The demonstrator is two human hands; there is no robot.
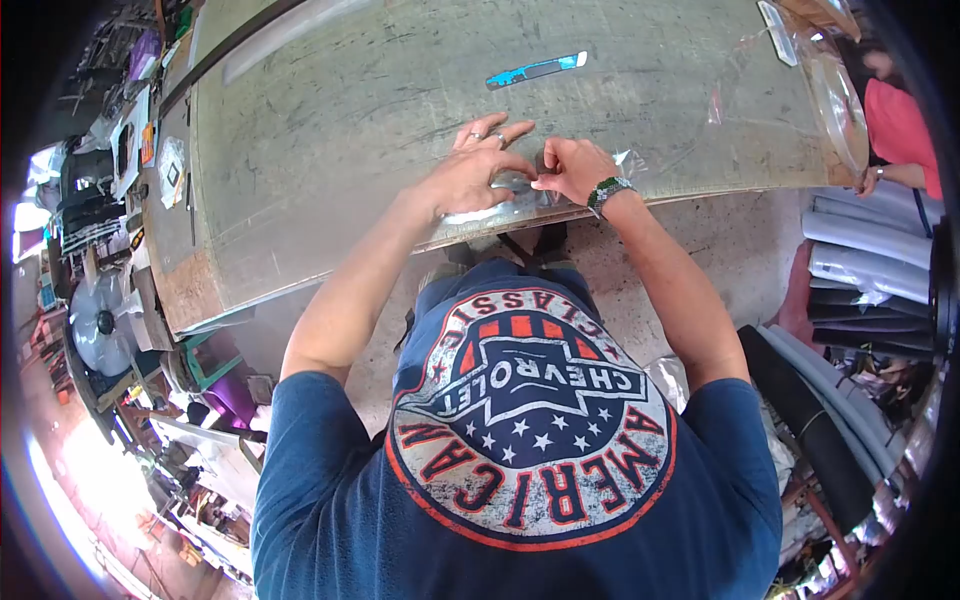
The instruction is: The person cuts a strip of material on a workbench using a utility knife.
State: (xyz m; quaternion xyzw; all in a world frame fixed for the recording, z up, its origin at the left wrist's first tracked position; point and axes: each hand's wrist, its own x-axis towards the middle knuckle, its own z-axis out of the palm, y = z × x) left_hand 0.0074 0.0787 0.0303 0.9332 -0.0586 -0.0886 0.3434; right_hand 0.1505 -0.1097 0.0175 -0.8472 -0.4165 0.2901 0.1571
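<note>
A clear plastic sheet [487, 214] lies at the near edge of the worktable and catches the light. My left hand [465, 175] rests on it, fingers spread and curved, with thumb and index finger apart. My right hand [577, 172], wearing a beaded bracelet, is closed in a pinch on the clear plastic close to my left fingertips. The exact spot between the pinching fingers is too small to make out. Beyond both hands lies a blue and black utility knife [536, 70] on the table.
The large worktable [330, 130] has a scuffed greenish top. A long dark bar [225, 50] crosses its far left. At the right edge stands a person in a pink top [900, 130]. Wrapped rolls [868, 250] are stacked at right, and a fan [103, 322] stands at left.
</note>
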